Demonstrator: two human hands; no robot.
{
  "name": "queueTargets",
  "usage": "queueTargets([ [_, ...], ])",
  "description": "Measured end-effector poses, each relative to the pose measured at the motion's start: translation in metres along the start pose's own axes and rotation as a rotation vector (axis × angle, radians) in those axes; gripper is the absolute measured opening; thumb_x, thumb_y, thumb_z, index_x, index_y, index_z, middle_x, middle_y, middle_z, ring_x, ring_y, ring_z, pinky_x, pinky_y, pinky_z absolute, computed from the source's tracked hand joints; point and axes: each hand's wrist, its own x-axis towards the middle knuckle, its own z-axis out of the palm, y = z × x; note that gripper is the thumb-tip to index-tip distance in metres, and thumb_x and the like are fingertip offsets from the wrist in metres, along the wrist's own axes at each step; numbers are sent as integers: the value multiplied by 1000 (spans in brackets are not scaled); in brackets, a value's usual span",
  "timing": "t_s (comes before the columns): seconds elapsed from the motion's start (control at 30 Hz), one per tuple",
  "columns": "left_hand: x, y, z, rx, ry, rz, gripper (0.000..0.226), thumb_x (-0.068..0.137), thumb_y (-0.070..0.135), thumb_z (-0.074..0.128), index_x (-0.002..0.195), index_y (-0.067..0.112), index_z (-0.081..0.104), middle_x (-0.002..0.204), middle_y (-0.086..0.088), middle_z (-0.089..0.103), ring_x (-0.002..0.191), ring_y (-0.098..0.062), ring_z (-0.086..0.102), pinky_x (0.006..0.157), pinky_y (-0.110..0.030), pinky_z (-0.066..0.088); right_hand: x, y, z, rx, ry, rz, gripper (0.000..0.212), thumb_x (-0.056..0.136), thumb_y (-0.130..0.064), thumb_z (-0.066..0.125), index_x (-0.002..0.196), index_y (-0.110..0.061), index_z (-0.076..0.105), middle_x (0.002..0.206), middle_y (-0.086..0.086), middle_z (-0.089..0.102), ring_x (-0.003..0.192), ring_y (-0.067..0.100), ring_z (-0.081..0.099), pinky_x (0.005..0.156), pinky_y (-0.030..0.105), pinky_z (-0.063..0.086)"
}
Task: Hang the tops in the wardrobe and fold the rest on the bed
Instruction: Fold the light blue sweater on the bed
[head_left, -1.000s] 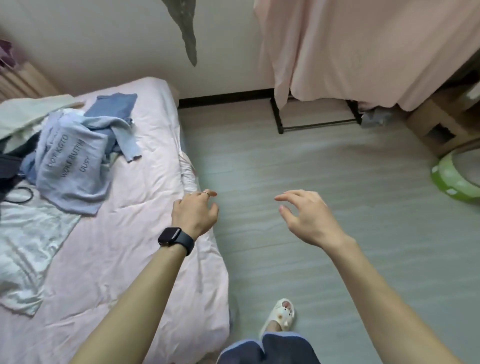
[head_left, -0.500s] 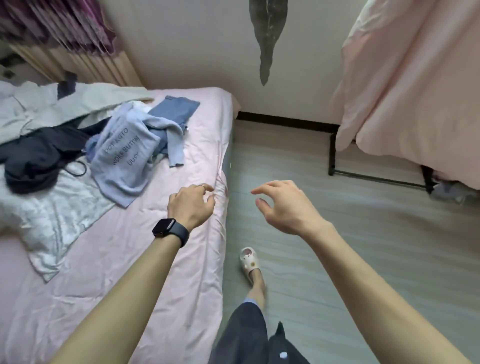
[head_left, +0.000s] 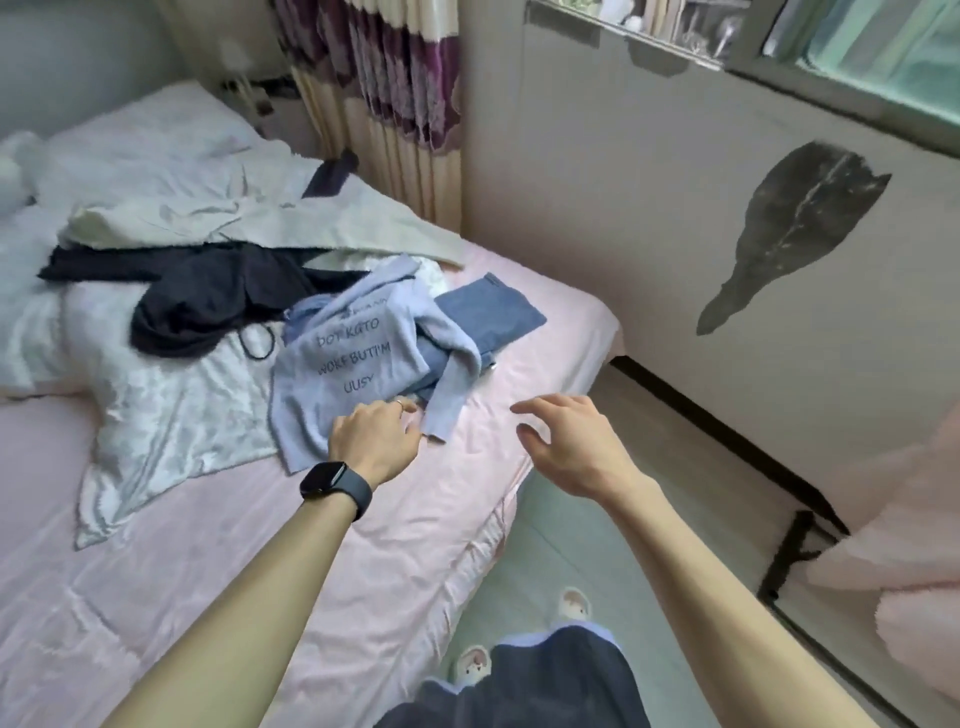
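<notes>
- The view has swung from the floor to the bed (head_left: 260, 571). Both hands, a second ago at its edge, are now at the clothes pile. Judgement: the next garment is being selected.
- Left hand (head_left: 374, 441): fingers (head_left: 400, 404) curled against the hem of the pale blue top (head_left: 353, 374). Whether they are gripping it cannot be told.
- Right hand (head_left: 566, 447): fingers (head_left: 545, 402) spread and released above the sheet, beside the top's sleeve, holding nothing.
- The top lies crumpled on the bed, partly over a blue garment (head_left: 493, 312). Judgement: it is due for hanging.
- Beyond lie a dark garment (head_left: 208, 301) and a cream garment (head_left: 260, 223), unsorted.
</notes>
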Motion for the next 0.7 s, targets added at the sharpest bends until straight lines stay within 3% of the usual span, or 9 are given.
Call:
queueTargets([
  [0.13,70,-21,-5,-42,44,-183,35,95,35,48,127,36,61,129,3,65,122,-26,56,97,-37,44,121,6,-2,-26,-105,-157,40,101,-38,49,140,-34,55,145,-7,54,137,25,40,110,36,35],
  [0.27,138,-40,-12,-73,106,-356,33,95,34,49,125,34,62,128,3,66,119,-27,58,94,-36,45,238,10,2,-19,-184,-269,39,102,-34,50,140,-30,55,140,-4,56,131,24,43,106,32,35],
  [0.4,200,-56,-8,-68,88,-513,35,95,35,48,127,32,61,127,0,66,118,-26,57,97,-37,44,347,14,13,-15,-298,-317,44,101,-34,51,145,-31,50,147,-3,51,135,30,39,107,42,40],
  [0.47,230,-65,-3,-86,77,-572,35,95,36,48,128,31,60,128,-1,64,120,-26,56,98,-37,43,397,13,25,4,-328,-348,47,101,-34,51,147,-29,48,149,-1,49,135,31,40,108,41,39],
  [0.6,302,-94,24,-147,77,-640,39,96,36,50,135,33,55,134,1,58,124,-24,53,98,-36,44,490,11,76,108,-390,-268,54,100,-37,53,150,-18,42,151,9,47,136,33,43,110,39,35],
  [0.7,362,-122,62,-181,104,-658,43,96,38,49,138,31,53,143,1,52,128,-24,50,102,-38,44,546,17,131,230,-391,-123,69,100,-46,51,156,-12,29,158,14,37,143,35,36,115,43,31],
])
